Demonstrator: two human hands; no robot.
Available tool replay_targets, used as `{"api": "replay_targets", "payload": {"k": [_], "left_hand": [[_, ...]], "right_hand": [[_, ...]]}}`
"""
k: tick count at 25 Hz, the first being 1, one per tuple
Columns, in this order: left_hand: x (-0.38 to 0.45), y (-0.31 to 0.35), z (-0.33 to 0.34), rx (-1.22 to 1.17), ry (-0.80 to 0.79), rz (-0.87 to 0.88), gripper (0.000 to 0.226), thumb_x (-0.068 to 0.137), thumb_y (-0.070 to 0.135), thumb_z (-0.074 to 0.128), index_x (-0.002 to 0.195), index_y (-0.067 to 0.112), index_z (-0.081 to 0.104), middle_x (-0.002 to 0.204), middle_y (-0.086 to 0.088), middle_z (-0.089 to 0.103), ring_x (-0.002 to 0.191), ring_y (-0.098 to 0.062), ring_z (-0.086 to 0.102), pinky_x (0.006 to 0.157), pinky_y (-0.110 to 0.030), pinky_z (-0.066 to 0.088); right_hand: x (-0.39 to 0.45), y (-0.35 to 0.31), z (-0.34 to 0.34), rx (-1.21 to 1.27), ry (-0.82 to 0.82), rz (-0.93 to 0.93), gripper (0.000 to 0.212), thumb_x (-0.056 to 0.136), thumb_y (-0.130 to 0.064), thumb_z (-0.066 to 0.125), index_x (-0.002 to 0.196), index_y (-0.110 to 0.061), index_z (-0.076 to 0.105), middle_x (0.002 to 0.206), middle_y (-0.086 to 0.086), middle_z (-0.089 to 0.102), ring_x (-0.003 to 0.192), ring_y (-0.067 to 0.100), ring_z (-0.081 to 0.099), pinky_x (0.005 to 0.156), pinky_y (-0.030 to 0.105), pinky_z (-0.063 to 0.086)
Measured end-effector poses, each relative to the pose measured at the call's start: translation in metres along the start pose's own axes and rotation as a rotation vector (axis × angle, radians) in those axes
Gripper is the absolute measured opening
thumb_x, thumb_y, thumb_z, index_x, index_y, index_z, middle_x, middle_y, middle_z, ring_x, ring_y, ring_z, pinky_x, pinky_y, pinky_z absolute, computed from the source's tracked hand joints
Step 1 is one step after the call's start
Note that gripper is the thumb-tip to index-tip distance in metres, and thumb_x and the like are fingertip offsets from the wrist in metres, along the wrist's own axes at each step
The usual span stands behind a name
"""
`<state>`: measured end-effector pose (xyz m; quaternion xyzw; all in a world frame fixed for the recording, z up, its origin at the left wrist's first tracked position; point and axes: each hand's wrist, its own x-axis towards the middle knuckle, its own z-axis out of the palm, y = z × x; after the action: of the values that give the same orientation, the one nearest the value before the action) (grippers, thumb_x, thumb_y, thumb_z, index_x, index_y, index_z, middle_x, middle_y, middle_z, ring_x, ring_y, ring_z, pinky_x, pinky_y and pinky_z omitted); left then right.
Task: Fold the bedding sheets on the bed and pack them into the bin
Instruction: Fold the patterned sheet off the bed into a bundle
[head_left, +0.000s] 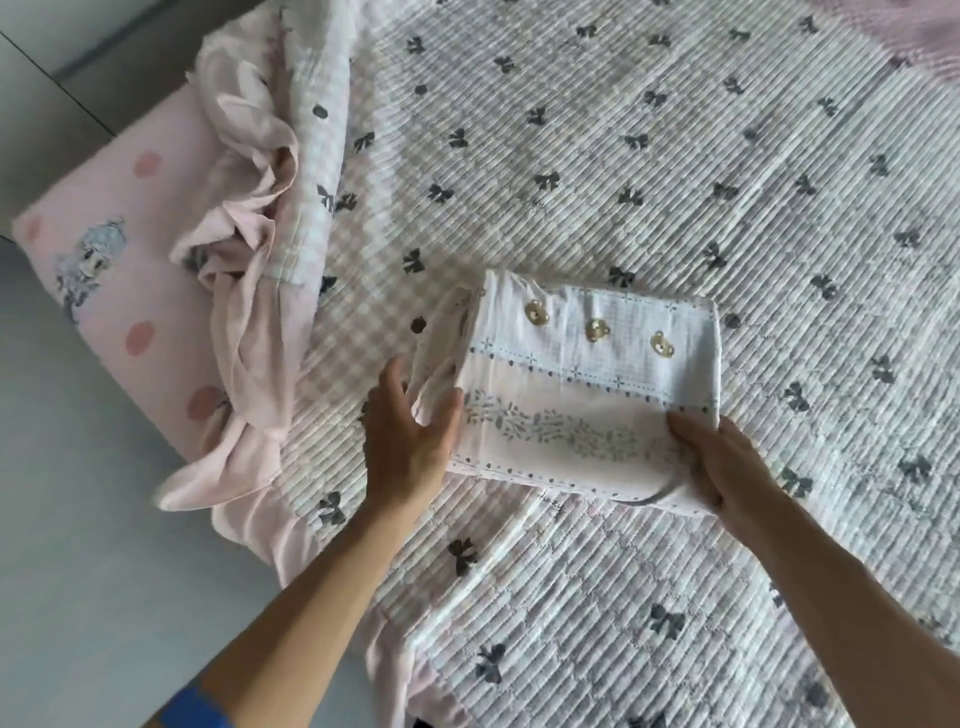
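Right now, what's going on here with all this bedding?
A person is folding bedding on a bed. Both hands hold a small folded sheet with a bear and leaf print: the left hand presses its left edge, the right hand grips its right corner. It rests on the bow-print quilt. A crumpled pink sheet lies unfolded at the left. No bin is in view.

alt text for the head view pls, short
Two hands hold a folded white sheet with bear and leaf prints on a bed: the left hand rests open against its left edge, the right hand grips its lower right corner. It lies on a bow-print quilt; crumpled pink bedding sits at left.
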<state>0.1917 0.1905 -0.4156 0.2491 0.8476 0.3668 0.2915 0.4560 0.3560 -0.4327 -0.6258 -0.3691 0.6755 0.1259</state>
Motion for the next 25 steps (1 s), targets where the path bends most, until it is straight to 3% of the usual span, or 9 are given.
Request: {"api": "replay_targets", "payload": {"k": [4,6,8,10,12,15,19,23,25], "left_hand": [[0.033,0.031,0.031,-0.096,-0.302,-0.174,0.096,0.064,0.09,0.055,0.141,0.034,0.039,0.122,0.008,0.062,0.093,-0.013,0.066,0.061,-0.028,0.053],[0.043,0.034,0.041,-0.14,-0.299,-0.285,0.093,0.063,0.089,0.057,0.126,0.02,0.058,0.098,-0.002,0.073,0.073,-0.017,0.072,0.057,-0.033,0.059],[0.043,0.029,0.041,-0.242,-0.368,-0.383,0.079,0.07,0.083,0.056,0.104,0.012,0.067,0.089,-0.01,0.073,0.069,-0.022,0.073,0.062,-0.037,0.061],[0.031,0.024,0.04,-0.242,-0.378,-0.355,0.071,0.077,0.079,0.05,0.096,0.012,0.066,0.08,-0.007,0.071,0.059,-0.014,0.07,0.053,-0.026,0.056],[0.019,0.02,0.044,-0.198,-0.256,-0.239,0.06,0.086,0.073,0.046,0.09,0.014,0.061,0.07,0.0,0.063,0.047,-0.003,0.06,0.042,-0.017,0.045],[0.008,0.021,0.037,-0.265,-0.303,-0.283,0.057,0.087,0.071,0.048,0.096,0.016,0.061,0.08,-0.003,0.067,0.062,-0.01,0.068,0.05,-0.022,0.053],[-0.023,0.005,0.001,-0.28,-0.375,-0.397,0.061,0.082,0.074,0.053,0.097,0.016,0.064,0.094,-0.014,0.071,0.079,-0.027,0.073,0.065,-0.036,0.061],[-0.107,-0.032,-0.04,-0.431,-0.178,-0.486,0.048,0.082,0.067,0.06,0.092,0.021,0.069,0.088,-0.003,0.075,0.081,-0.018,0.073,0.081,-0.041,0.059],[-0.166,-0.057,-0.061,-0.592,-0.008,-0.613,0.038,0.083,0.058,0.065,0.095,0.022,0.07,0.089,-0.001,0.076,0.08,-0.015,0.074,0.076,-0.034,0.06]], "right_hand": [[0.004,-0.015,-0.001,-0.01,-0.01,0.064,0.031,0.085,-0.014,0.069,0.11,0.0,0.059,0.105,0.02,0.069,0.085,0.03,0.072,0.064,0.042,0.06],[0.009,-0.019,-0.005,-0.008,-0.037,0.099,0.034,0.084,-0.016,0.07,0.112,0.001,0.06,0.106,0.021,0.069,0.09,0.035,0.07,0.073,0.048,0.059],[0.011,-0.022,-0.009,0.002,-0.097,0.155,0.045,0.081,-0.025,0.074,0.115,0.001,0.059,0.106,0.021,0.069,0.094,0.04,0.07,0.076,0.054,0.057],[0.008,-0.022,-0.01,-0.002,-0.16,0.217,0.052,0.079,-0.031,0.076,0.117,0.0,0.058,0.109,0.023,0.067,0.094,0.041,0.07,0.074,0.056,0.057],[0.005,-0.015,-0.014,0.003,-0.178,0.225,0.055,0.079,-0.03,0.076,0.12,0.001,0.057,0.11,0.024,0.068,0.094,0.04,0.071,0.074,0.053,0.057],[-0.007,-0.005,-0.017,0.05,-0.161,0.181,0.054,0.078,-0.024,0.076,0.121,0.003,0.057,0.112,0.025,0.069,0.096,0.042,0.07,0.076,0.057,0.055],[-0.051,0.017,-0.002,0.04,-0.176,0.131,0.043,0.08,-0.02,0.071,0.114,0.002,0.059,0.094,0.019,0.074,0.083,0.037,0.073,0.064,0.054,0.058],[-0.105,0.043,0.027,-0.022,-0.247,0.141,0.029,0.084,-0.015,0.068,0.107,0.001,0.061,0.086,0.018,0.075,0.073,0.034,0.074,0.054,0.045,0.059],[-0.129,0.058,0.044,-0.098,-0.353,0.146,0.038,0.078,-0.014,0.073,0.109,0.003,0.062,0.092,0.023,0.074,0.077,0.038,0.073,0.056,0.044,0.059]]}}
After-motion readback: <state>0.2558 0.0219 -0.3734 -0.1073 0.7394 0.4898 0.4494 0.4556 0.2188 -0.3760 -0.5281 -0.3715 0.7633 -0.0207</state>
